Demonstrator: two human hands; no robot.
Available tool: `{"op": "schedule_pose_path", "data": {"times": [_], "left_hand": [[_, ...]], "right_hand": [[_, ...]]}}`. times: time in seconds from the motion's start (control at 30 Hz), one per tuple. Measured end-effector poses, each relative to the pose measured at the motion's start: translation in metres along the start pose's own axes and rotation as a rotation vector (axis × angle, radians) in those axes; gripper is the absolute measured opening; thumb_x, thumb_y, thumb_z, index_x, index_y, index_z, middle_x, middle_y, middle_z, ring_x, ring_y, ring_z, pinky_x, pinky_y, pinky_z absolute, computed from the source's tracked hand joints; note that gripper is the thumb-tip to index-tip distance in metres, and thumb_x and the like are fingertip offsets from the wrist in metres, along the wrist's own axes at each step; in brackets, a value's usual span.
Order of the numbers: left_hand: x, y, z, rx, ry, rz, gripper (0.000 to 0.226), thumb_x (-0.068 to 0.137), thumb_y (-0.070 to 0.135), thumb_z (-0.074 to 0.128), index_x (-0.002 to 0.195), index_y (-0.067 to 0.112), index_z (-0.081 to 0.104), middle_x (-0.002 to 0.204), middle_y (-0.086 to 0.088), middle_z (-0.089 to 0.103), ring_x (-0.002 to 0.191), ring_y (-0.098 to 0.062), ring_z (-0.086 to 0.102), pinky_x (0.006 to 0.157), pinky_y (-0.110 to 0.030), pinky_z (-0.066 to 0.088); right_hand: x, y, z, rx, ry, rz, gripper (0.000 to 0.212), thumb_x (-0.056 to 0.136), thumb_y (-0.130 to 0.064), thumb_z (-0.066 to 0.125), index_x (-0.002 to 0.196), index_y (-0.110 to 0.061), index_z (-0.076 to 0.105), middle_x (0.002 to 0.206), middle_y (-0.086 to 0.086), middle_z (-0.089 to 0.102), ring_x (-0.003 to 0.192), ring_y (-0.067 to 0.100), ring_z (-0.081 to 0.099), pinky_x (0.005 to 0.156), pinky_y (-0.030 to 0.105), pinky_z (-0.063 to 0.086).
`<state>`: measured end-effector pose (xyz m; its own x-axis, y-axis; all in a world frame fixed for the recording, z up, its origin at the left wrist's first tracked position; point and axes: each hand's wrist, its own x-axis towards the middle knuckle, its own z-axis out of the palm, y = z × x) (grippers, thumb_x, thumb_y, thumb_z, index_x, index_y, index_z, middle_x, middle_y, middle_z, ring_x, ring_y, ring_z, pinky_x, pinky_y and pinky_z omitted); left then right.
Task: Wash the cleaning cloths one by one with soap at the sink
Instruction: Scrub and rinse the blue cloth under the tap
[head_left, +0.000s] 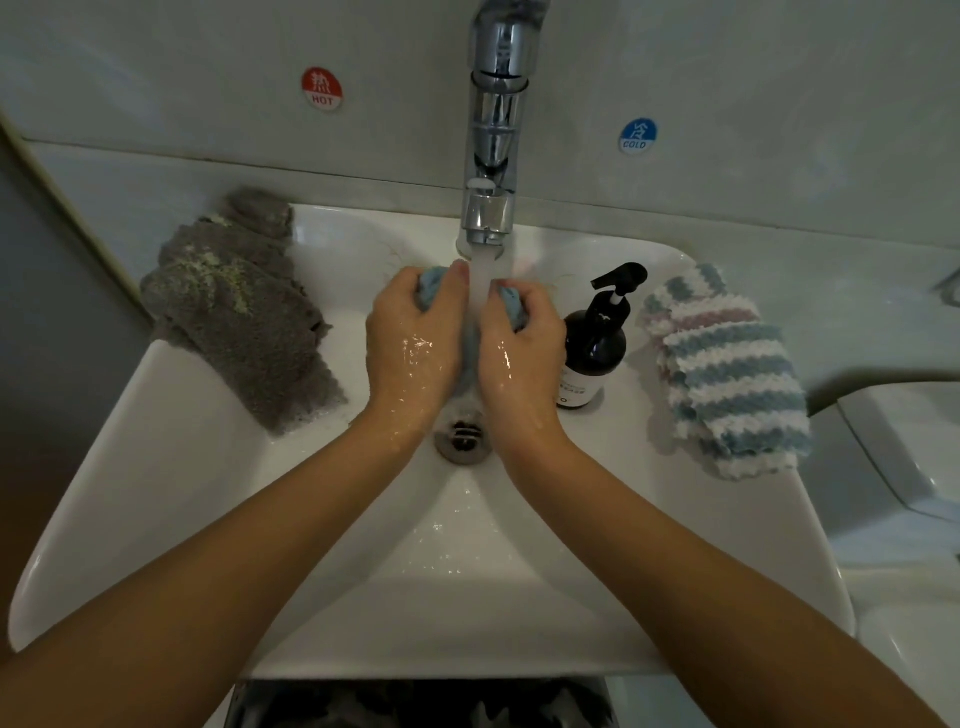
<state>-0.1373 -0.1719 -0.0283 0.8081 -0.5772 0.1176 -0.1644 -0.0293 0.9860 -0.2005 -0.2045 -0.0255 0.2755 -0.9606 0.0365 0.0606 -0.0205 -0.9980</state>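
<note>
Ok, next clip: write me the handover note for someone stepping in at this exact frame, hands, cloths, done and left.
Left hand and right hand each grip one end of the blue cloth under the running tap, above the drain.
Grey cloth lies on the left rim of the sink, with pale specks and some foam at its near edge.
Striped cloth lies on the right rim, looks dry.
Soap bottle stands beside the right hand.
Done: blue cloth is wet and in work.
Left: finish the blue cloth; the striped one looks unwashed; grey one's stage unclear.

Three cloths (239, 306); one soap bottle (592, 348)
</note>
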Motion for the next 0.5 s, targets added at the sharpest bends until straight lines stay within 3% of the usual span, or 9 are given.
{"op": "schedule_pose_path", "data": {"times": [0.07, 0.17, 0.27, 0.33, 0.5], "left_hand": [[0.0, 0.001, -0.001, -0.023, -0.025, -0.026, 0.025, 0.097, 0.034, 0.055, 0.074, 0.023, 0.053, 0.072, 0.002, 0.057, 0.065, -0.007, 0.055, 0.062, -0.025, 0.049], [-0.004, 0.004, 0.002, -0.051, -0.068, -0.017, 0.009, 0.095, 0.032, 0.059, 0.091, 0.025, 0.054, 0.083, 0.01, 0.059, 0.072, 0.003, 0.059, 0.066, -0.015, 0.049], [-0.012, 0.008, 0.004, -0.062, -0.106, 0.035, 0.021, 0.093, 0.033, 0.062, 0.107, 0.028, 0.047, 0.092, 0.017, 0.057, 0.079, 0.013, 0.059, 0.07, -0.009, 0.051], [-0.016, 0.011, 0.004, -0.072, -0.127, 0.044, 0.028, 0.093, 0.032, 0.063, 0.113, 0.03, 0.043, 0.096, 0.019, 0.055, 0.084, 0.011, 0.059, 0.071, -0.01, 0.052], [-0.016, 0.012, 0.0, -0.115, -0.095, 0.053, 0.039, 0.09, -0.003, 0.056, 0.107, 0.03, 0.047, 0.099, 0.015, 0.055, 0.085, 0.012, 0.059, 0.07, -0.008, 0.049]], "right_hand": [[0.003, -0.002, -0.001, -0.005, 0.032, 0.016, 0.02, 0.096, -0.015, 0.06, 0.08, -0.027, 0.058, 0.075, -0.011, 0.06, 0.067, -0.002, 0.058, 0.064, 0.016, 0.05], [0.007, 0.001, -0.004, 0.026, 0.103, 0.05, 0.014, 0.094, -0.02, 0.064, 0.082, -0.023, 0.058, 0.079, -0.004, 0.064, 0.072, 0.007, 0.062, 0.065, 0.022, 0.054], [0.009, 0.0, -0.006, 0.079, 0.13, 0.062, 0.013, 0.095, -0.019, 0.063, 0.086, -0.021, 0.054, 0.087, 0.001, 0.063, 0.078, 0.01, 0.063, 0.069, 0.022, 0.054], [0.01, -0.003, -0.008, 0.119, 0.108, 0.08, 0.013, 0.095, -0.02, 0.063, 0.088, -0.021, 0.052, 0.09, 0.004, 0.062, 0.081, 0.013, 0.062, 0.069, 0.023, 0.053], [0.01, -0.006, -0.006, 0.058, -0.018, 0.203, 0.019, 0.093, -0.042, 0.06, 0.092, -0.024, 0.053, 0.102, 0.001, 0.065, 0.097, 0.016, 0.064, 0.085, 0.032, 0.054]]}}
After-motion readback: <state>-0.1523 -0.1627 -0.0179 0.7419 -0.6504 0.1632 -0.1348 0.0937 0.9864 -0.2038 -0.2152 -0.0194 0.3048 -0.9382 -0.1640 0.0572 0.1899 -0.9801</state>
